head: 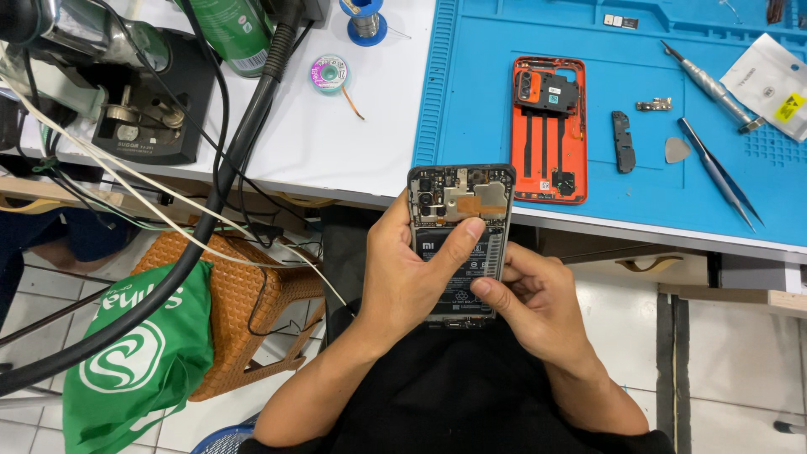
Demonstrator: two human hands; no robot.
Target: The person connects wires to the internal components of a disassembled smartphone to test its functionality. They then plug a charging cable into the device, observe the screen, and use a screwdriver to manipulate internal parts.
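An opened phone (461,202) with its back off shows its circuit board and black battery; both hands hold it above my lap, in front of the table edge. My left hand (403,273) wraps the phone's left side, thumb lying across the battery. My right hand (538,303) grips the lower right corner, fingertips on the battery's lower part. The phone's orange back cover (549,130) lies inner side up on the blue work mat (479,84), just beyond the phone.
On the mat lie a small black part (623,141), a small metal bracket (654,105), a grey pick (677,150), tweezers (719,172), a metal tool (710,86) and a silvery bag (769,82). Left: solder spool (365,18), wick reel (329,73), thick black hose (227,176), wicker stool (244,294), green bag (139,361).
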